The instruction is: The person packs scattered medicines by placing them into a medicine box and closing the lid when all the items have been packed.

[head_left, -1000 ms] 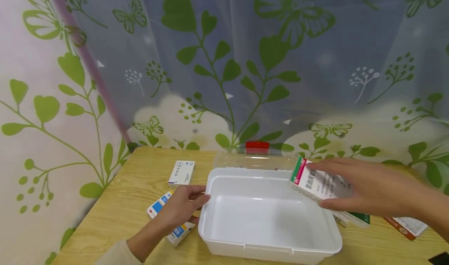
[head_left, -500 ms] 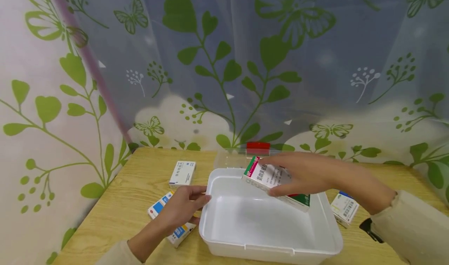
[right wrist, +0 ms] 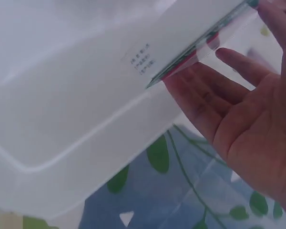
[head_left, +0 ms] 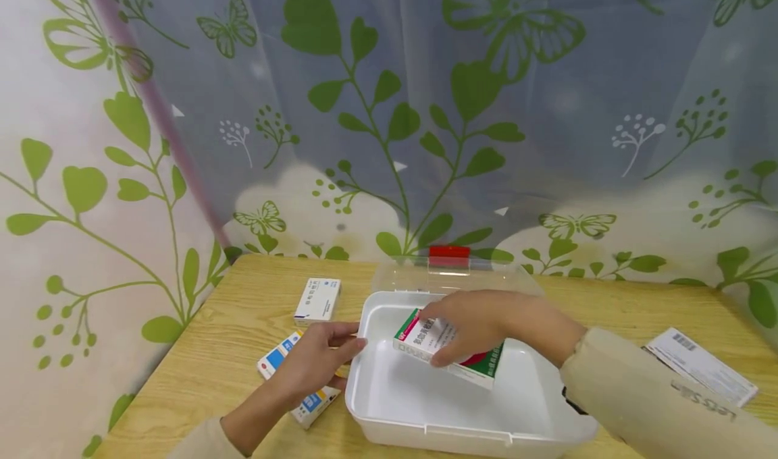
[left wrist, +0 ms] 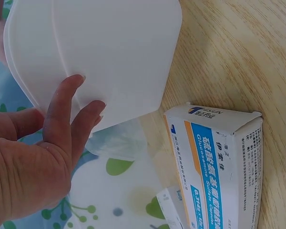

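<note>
A white-and-green medicine box (head_left: 419, 334) with a red stripe is in my right hand (head_left: 480, 320), thumb on the near side and fingers on the far side. It is tilted within the white plastic storage box (head_left: 468, 439); whether it touches the floor of that container I cannot tell. My left hand (head_left: 313, 358) grips the container's left rim, its thumb at the edge and its fingertips against the outer wall, as the left wrist view also shows. In the right wrist view the medicine box (right wrist: 181, 57) appears along the fingers.
Behind the container stands its clear lid (head_left: 401, 273) with a red latch (head_left: 450, 251). Left lie a white medicine box (head_left: 317, 300) and blue-and-white boxes, one a glucosamine box (left wrist: 214, 167). A white box with a barcode (head_left: 702, 364) lies right. A patterned curtain (head_left: 389, 108) hangs behind.
My right hand has carried the medicine box leftward and down, from over the container's right rim to inside it. My left hand has stayed at the rim.
</note>
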`<state>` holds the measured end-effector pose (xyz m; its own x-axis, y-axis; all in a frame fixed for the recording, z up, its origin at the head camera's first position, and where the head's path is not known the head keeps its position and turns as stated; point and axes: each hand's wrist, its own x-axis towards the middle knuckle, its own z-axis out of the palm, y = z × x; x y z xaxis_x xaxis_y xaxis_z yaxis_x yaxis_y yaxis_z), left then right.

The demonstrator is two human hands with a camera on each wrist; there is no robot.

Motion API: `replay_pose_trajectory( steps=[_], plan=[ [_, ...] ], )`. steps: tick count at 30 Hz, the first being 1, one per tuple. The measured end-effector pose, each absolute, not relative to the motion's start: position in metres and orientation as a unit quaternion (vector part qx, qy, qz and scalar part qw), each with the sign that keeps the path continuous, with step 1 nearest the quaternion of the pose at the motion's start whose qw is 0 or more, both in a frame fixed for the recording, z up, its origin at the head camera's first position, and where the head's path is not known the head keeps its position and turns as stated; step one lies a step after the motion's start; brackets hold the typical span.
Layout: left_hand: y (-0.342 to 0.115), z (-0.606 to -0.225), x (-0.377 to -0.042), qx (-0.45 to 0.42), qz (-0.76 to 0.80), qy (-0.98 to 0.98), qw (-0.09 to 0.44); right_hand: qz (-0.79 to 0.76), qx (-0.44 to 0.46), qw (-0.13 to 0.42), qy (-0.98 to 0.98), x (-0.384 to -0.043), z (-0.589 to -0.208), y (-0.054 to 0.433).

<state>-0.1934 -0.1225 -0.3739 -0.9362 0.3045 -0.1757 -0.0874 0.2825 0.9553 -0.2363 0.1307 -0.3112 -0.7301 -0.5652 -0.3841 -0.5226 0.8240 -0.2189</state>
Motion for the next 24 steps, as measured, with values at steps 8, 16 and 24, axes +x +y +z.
replay_pose_trajectory(
  steps=[8, 16, 24],
  plan=[
    [-0.123, -0.375, -0.193, 0.068, 0.592, 0.788, 0.156, 0.01, -0.226, 0.278, 0.934, -0.238, -0.332, 0.102],
    [-0.124, -0.375, -0.193, 0.072, 0.593, 0.786, 0.159, -0.018, -0.153, 0.323, 0.934, -0.241, -0.355, 0.095],
    [-0.124, -0.376, -0.194, 0.08, 0.596, 0.783, 0.161, -0.076, -0.118, 0.327, 0.935, -0.238, -0.367, 0.088]
  ],
)
